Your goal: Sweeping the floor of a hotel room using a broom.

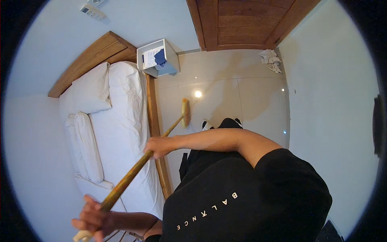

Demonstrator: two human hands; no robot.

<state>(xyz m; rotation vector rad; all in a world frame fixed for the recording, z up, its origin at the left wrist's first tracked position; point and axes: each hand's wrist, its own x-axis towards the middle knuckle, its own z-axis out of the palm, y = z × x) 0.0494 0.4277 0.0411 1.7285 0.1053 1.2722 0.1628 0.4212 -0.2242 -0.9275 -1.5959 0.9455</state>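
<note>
A broom with a long yellow-brown handle slants across the view, from the lower left up to its head. The broom head, yellowish and slightly blurred, is down at the tiled floor, between the bed and my feet. My right hand is closed round the middle of the handle, my arm reaching across my body. Near the handle's upper end, my left hand wraps round it, with some fingers loosely raised. The pale tip of the handle sticks out beyond that hand.
A bed with white sheets and a wooden frame stands to the left. Beside its headboard is a white nightstand with papers and blue cloth. A brown wooden door is ahead; crumpled white cloth or paper lies by the right wall.
</note>
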